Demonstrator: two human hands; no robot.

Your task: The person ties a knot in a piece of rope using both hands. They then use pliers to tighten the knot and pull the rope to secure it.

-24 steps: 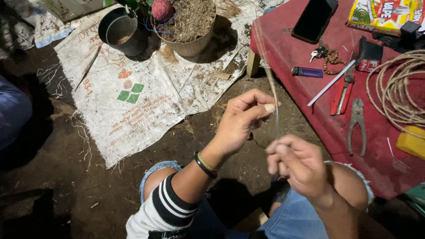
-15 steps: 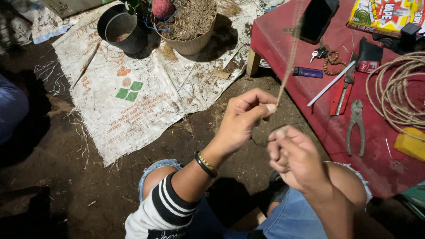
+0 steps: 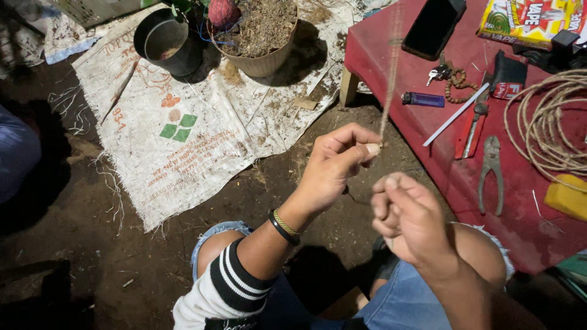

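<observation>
- Two bare hands work above the person's knees, close to the camera.
- Nearest is the right hand (image 3: 411, 220), curled into a loose fist with fingers together; what it holds, if anything, cannot be told.
- Just beyond, the left hand (image 3: 337, 165) pinches a thin strand of twine (image 3: 389, 79) between thumb and forefinger, clamped on its lower end; the strand rises blurred toward the top of the view.
- On the left wrist sit a black band and a yellow bracelet (image 3: 284, 226), above a striped black-and-white sleeve.
- Below the hands lies bare dirt ground (image 3: 73, 256).
- To the right stands a low table (image 3: 391, 61) with a red top.
- On its near part lie grey pliers (image 3: 491, 171) and a yellow block (image 3: 567, 197) at the edge.
- Further along rest a coil of pale rope (image 3: 544, 131), a red-handled tool beside a white strip (image 3: 455, 114), and a blue lighter (image 3: 423, 99).
- Behind these are keys (image 3: 438, 74) with a string of brown beads, a dark phone (image 3: 433, 25) and a colourful box (image 3: 531, 23).
- To the left, a dirty white woven sack (image 3: 183, 128) is spread on the ground.
- At its far end stand a dark empty pot (image 3: 166, 41) and a tan pot of soil (image 3: 260, 33) side by side.
</observation>
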